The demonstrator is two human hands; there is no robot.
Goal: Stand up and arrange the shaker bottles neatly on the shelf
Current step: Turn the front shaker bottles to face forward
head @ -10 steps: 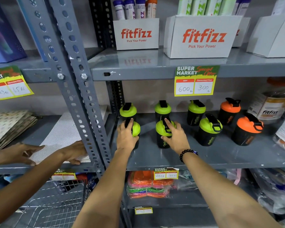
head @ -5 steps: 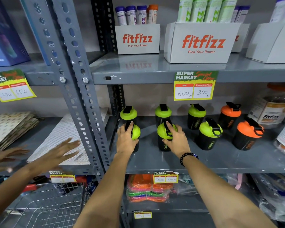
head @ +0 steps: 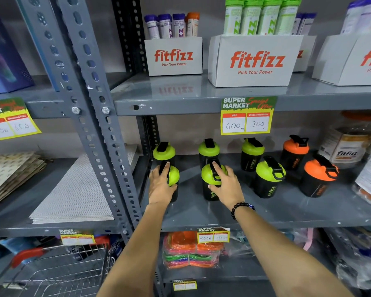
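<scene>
1. Since the earlier frame, another person's hands that lay on the white mesh mats [head: 77, 194] in the left bay have gone from view; both of the wearer's hands remain on the same two bottles.
2. Left hand [head: 160, 185] is wrapped over the lid of the front-left green-lidded shaker bottle [head: 173, 175], upright at the shelf's left end.
3. Right hand [head: 225, 185], with a black bead bracelet [head: 242, 207] at the wrist, grips the lid and side of the next green-lidded shaker bottle [head: 211, 181], also upright.
4. Front row continues rightward with a tilted green-lidded bottle [head: 269, 179] and a tilted orange-lidded bottle [head: 318, 179].
5. Back row holds three green-lidded bottles [head: 208, 150] and one orange-lidded bottle [head: 295, 153], all upright.
6. All stand on the grey metal shelf [head: 287, 213], under a yellow price tag [head: 247, 116].
</scene>
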